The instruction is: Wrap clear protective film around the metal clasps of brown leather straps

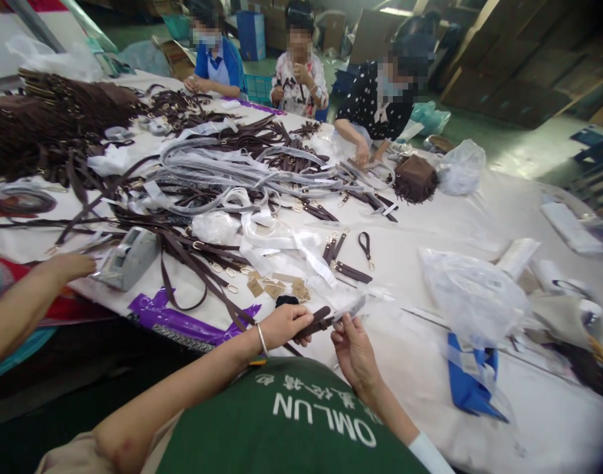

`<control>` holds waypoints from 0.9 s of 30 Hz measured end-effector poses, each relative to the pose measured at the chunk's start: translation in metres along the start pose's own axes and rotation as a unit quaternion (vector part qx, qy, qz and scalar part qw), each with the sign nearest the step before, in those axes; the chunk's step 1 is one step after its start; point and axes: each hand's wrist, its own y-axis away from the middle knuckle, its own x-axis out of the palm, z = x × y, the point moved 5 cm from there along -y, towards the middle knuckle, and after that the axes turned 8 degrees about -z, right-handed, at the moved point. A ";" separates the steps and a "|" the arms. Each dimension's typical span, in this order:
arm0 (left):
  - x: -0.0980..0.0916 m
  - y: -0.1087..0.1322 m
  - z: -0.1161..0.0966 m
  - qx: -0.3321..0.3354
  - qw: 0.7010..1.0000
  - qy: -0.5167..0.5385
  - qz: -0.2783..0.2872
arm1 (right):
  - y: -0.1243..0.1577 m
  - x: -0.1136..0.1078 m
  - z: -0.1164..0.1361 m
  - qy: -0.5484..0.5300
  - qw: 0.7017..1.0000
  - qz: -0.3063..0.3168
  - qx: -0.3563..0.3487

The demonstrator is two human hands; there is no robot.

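Observation:
Near the table's front edge, my left hand grips a dark brown strap between thumb and fingers. My right hand pinches a clear plastic wrap at the strap's right end. How far the wrap covers the strap cannot be made out. Just beyond my left hand lie a small black item and several tan paper tags. Short brown straps with gold clasps and a wrist loop rest farther back.
A heap of brown straps and grey plastic-wrapped strips covers the left and middle. A tape dispenser stands left, beside a co-worker's arm. Plastic bags and a blue tape dispenser lie right. Several people sit across the table.

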 end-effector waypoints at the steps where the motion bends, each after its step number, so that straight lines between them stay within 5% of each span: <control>1: 0.001 0.001 0.000 0.000 1.000 -0.009 0.002 | 0.001 0.000 0.000 0.013 1.000 0.001 0.002; 4: -0.004 0.002 -0.009 0.066 0.987 -0.137 -0.051 | 0.003 -0.001 -0.002 0.056 0.998 -0.001 0.010; 7: -0.010 0.001 -0.023 0.179 0.935 -0.274 -0.139 | 0.004 0.001 -0.004 0.053 0.998 0.012 0.015; 11: -0.005 0.002 -0.031 0.282 0.895 -0.314 -0.146 | 0.003 0.001 -0.001 0.045 0.999 0.015 -0.019; 21: -0.007 0.006 -0.028 0.344 0.812 -0.405 -0.241 | 0.008 0.006 -0.007 0.219 0.975 0.032 0.003; 27: -0.002 0.002 -0.022 0.374 0.781 -0.447 -0.224 | 0.013 0.015 -0.012 0.212 0.972 0.072 0.064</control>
